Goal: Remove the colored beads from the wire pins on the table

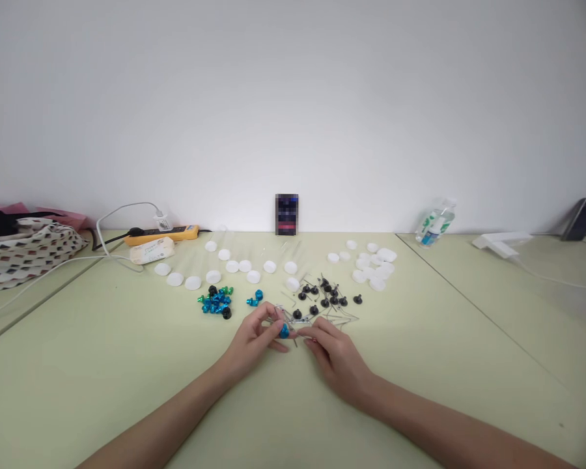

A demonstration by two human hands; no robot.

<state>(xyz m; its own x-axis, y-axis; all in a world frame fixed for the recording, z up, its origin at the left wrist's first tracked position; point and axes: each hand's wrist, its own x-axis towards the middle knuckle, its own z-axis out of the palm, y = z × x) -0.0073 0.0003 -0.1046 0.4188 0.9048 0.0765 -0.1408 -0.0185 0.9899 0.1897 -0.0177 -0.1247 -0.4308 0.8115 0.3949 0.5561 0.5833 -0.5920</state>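
My left hand (pixel 256 337) pinches a small blue metal part (pixel 284 331) between thumb and fingers, near the table's middle. Just to its right, my right hand (pixel 334 355) is closed, its fingertips close to the blue part; what they grip is too small to name. Thin metal hex keys (pixel 342 318) lie behind both hands, partly hidden by the fingers. Black screw-like pieces (pixel 325 302) are scattered behind my right hand. Beyond my left hand sits a pile of blue, green and black parts (pixel 216 301), with a few blue ones (pixel 254 299) beside it.
Clear tubes with white caps (pixel 213 277) lie at the back; more white caps (pixel 377 284) are grouped to the right. A phone (pixel 286 215) leans on the wall. A yellow power strip (pixel 188 232) and patterned cloth (pixel 34 254) are left, a bottle (pixel 435 223) right.
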